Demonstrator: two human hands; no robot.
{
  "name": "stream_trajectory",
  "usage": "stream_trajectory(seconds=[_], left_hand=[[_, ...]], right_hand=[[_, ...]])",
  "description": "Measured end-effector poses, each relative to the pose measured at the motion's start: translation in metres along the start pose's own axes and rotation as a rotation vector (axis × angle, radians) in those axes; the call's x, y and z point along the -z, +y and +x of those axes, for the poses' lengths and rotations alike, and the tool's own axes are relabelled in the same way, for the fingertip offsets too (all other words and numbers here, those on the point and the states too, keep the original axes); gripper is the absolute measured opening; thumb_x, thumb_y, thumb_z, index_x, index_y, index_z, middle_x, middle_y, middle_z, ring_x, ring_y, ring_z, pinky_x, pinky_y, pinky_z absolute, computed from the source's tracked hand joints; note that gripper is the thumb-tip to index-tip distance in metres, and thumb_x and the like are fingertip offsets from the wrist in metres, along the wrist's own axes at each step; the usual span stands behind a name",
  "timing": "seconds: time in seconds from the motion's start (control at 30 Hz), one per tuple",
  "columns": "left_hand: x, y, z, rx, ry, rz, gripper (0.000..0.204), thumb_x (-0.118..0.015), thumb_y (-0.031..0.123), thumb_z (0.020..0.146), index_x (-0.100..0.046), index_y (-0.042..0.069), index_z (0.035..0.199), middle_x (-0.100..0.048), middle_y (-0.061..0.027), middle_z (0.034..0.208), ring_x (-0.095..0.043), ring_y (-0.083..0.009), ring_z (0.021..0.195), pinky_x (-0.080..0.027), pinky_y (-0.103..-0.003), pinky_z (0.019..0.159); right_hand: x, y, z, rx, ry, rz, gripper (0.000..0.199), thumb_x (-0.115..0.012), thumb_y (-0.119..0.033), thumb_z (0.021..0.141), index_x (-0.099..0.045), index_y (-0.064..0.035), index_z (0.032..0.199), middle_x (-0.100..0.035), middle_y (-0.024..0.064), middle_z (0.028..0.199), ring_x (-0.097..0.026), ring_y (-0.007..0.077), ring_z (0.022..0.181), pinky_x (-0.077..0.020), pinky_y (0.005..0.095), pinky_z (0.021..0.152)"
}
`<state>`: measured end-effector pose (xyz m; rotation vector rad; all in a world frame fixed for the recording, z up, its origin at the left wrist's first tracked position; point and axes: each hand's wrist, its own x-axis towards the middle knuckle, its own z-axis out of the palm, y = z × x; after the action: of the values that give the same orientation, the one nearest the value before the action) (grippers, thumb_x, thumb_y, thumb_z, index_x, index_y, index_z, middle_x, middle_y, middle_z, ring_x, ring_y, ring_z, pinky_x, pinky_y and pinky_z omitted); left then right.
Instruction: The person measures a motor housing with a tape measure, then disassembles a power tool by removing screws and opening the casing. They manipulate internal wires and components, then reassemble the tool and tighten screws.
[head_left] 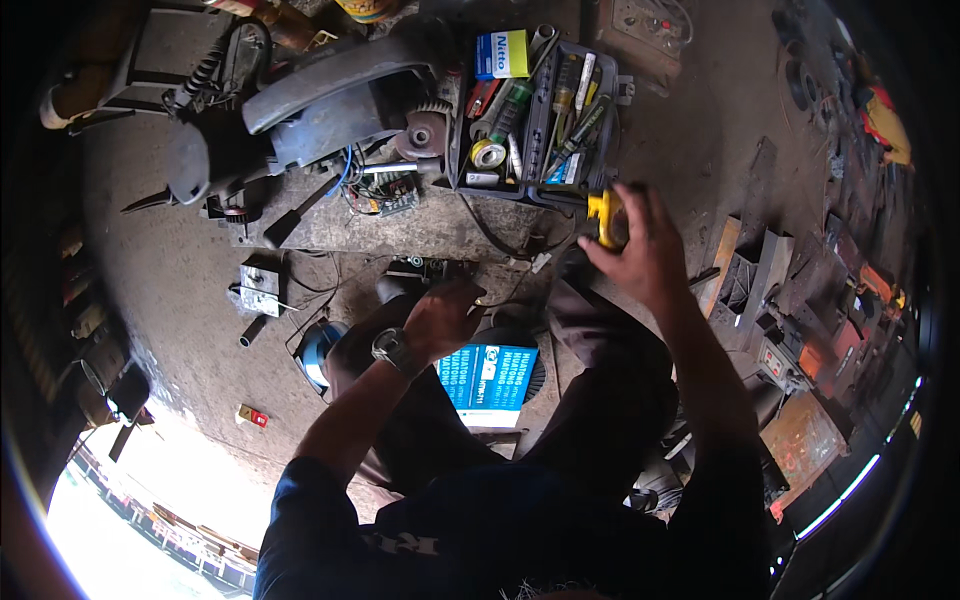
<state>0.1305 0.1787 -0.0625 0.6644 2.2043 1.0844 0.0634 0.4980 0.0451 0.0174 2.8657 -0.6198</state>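
My right hand is raised beside the tool box, its fingers and thumb closed around a small yellow-and-black object whose exact kind I cannot make out. My left hand, with a watch on the wrist, is low between my knees. Its fingers are pinched together near a dark cable; what they hold is too small to name. Just beyond that hand lies a small circuit board, partly hidden. Below it is a blue box with white printing.
Ahead, an open tool box holds tape rolls, pens and tools. Left of it are a large grey power tool, a black-handled screwdriver and a green circuit board. A wired switch box sits leftward; metal scraps lie right.
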Motion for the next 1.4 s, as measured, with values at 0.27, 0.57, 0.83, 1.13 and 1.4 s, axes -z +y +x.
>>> stream_trajectory(seconds=[0.27,0.57,0.83,1.13,1.4], left_hand=[[0.012,-0.020,0.044,-0.111,-0.349,0.103,0.049,-0.074,0.019,0.088,-0.060,0.001,0.132,-0.066,-0.0181,0.118,-0.064,-0.0360,0.110,-0.051,-0.045,0.097],[0.000,-0.024,0.007,-0.297,-0.059,0.364,0.050,-0.072,0.021,0.091,-0.059,0.001,0.135,-0.066,-0.0175,0.115,-0.066,-0.0337,0.104,-0.054,-0.042,0.092],[-0.008,-0.045,-0.014,-0.229,0.026,0.472,0.049,-0.070,0.030,0.093,-0.058,0.002,0.132,-0.068,-0.0200,0.108,-0.067,-0.0384,0.100,-0.055,-0.047,0.085],[0.014,-0.040,-0.017,0.093,0.298,0.446,0.049,-0.072,0.042,0.092,-0.068,0.003,0.120,-0.073,-0.0237,0.108,-0.071,-0.0405,0.102,-0.058,-0.050,0.088],[0.118,-0.139,0.055,0.490,0.630,0.307,0.122,-0.083,0.075,0.067,-0.046,-0.015,0.141,-0.048,-0.0395,0.143,-0.054,-0.0457,0.134,-0.050,-0.044,0.109]], right_hand=[[-0.057,0.050,0.144,0.493,-0.134,-0.348,0.076,-0.079,-0.005,0.072,-0.057,-0.0213,0.142,-0.048,0.0038,0.149,-0.052,0.0302,0.134,-0.0447,0.0446,0.113],[-0.090,0.052,0.136,0.430,-0.078,-0.514,0.087,-0.077,-0.004,0.081,-0.041,-0.0261,0.157,-0.029,0.0058,0.168,-0.031,0.0323,0.153,-0.0301,0.0506,0.125],[-0.075,0.022,0.042,0.440,0.141,-0.305,0.061,-0.072,-0.012,0.089,-0.051,-0.0106,0.147,-0.049,0.0154,0.150,-0.050,0.0370,0.136,-0.0433,0.0457,0.114],[-0.081,-0.014,-0.035,0.531,-0.071,-0.192,0.041,-0.070,-0.017,0.092,-0.064,-0.0045,0.132,-0.068,0.0202,0.124,-0.065,0.0396,0.114,-0.0528,0.0466,0.100],[-0.123,-0.009,-0.048,0.461,-0.312,-0.093,0.048,-0.071,-0.020,0.093,-0.060,-0.0044,0.137,-0.067,0.0217,0.127,-0.064,0.0400,0.118,-0.0518,0.0454,0.101]])
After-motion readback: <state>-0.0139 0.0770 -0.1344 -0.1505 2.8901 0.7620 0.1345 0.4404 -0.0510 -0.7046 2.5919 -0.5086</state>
